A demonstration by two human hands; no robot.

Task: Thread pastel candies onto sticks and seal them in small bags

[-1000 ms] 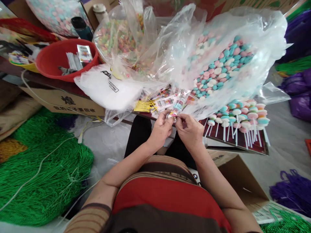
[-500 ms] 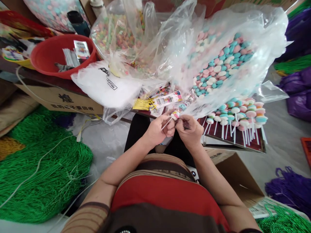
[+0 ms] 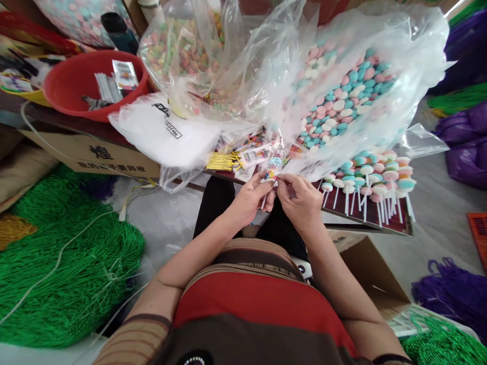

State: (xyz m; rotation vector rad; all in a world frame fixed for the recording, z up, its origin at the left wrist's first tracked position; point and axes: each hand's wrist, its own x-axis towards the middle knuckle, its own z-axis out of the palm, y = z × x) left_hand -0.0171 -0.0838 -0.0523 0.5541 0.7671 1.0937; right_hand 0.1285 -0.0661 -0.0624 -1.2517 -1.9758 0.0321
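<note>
My left hand (image 3: 253, 200) is closed around the neck of a small printed clear wrapper with a marshmallow lollipop (image 3: 276, 161) inside. Its white stick (image 3: 264, 202) sticks out below the fingers, toward me. Right beside it, my right hand (image 3: 301, 202) is pinched shut at the gathered neck of the wrapper; what its fingertips hold is too small to tell. Just beyond the hands lie yellow twist ties (image 3: 221, 161) and printed wrappers (image 3: 255, 155). Unwrapped marshmallow lollipops (image 3: 390, 176) are heaped at the table's right end, sticks toward me.
A large clear bag of pink, white and blue candies (image 3: 338, 105) lies open at the back right. Another bag of multicoloured candies (image 3: 190, 61) stands left of it. A red basin (image 3: 72, 104) and a white plastic bag (image 3: 190, 139) are at left. Green cord (image 3: 64, 274) covers the floor.
The lollipop has turned more upright between my hands, its stick now steeper. My right hand has shifted slightly, its fingers still at the wrapper's neck. The view has moved a little.
</note>
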